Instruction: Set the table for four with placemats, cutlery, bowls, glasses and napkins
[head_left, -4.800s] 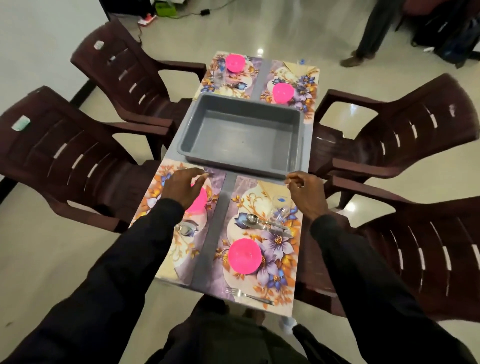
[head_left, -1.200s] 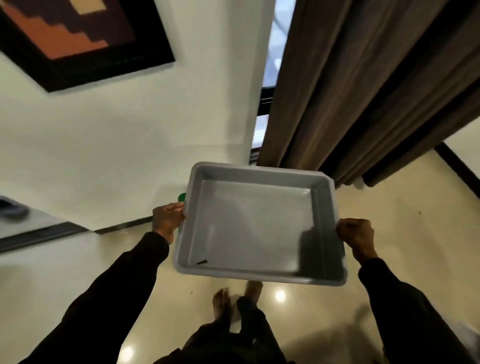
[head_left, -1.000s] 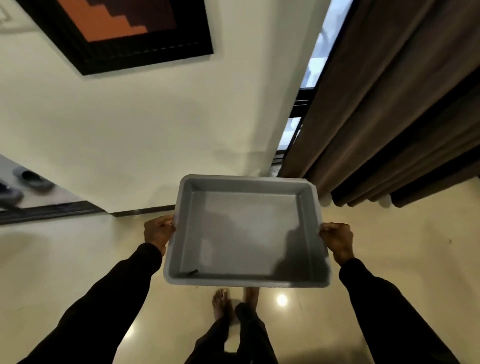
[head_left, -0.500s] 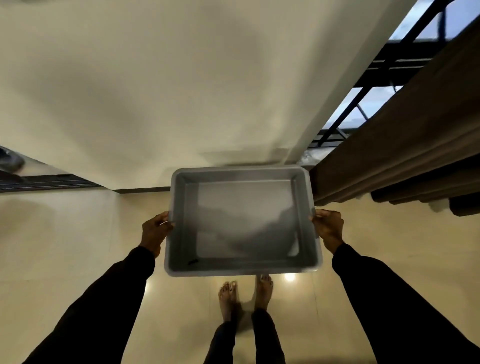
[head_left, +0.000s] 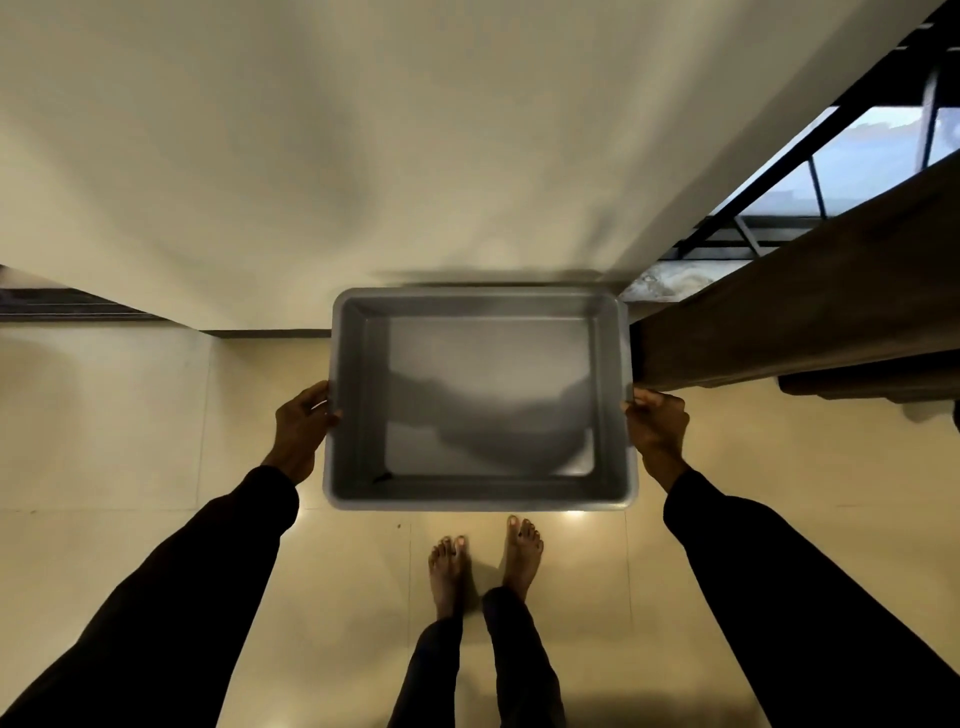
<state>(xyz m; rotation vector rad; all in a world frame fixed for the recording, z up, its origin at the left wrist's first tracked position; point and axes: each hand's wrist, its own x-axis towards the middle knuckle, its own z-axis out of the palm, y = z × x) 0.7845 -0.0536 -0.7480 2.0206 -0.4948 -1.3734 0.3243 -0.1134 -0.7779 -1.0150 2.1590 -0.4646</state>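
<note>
- Gripping the empty grey tub (head_left: 480, 364): left hand (head_left: 303, 423) curled round its 9 o'clock rim, right hand (head_left: 655, 422) round 3 o'clock.
- Held level over the floor (head_left: 104, 415), 12 o'clock of the feet (head_left: 449, 571).
- Probably light, stiff, slick-ish plastic; side rims seem best.

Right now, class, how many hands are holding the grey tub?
2. The left hand grips the grey tub at its left rim; the right hand grips its right rim. Neither is hidden.
</note>
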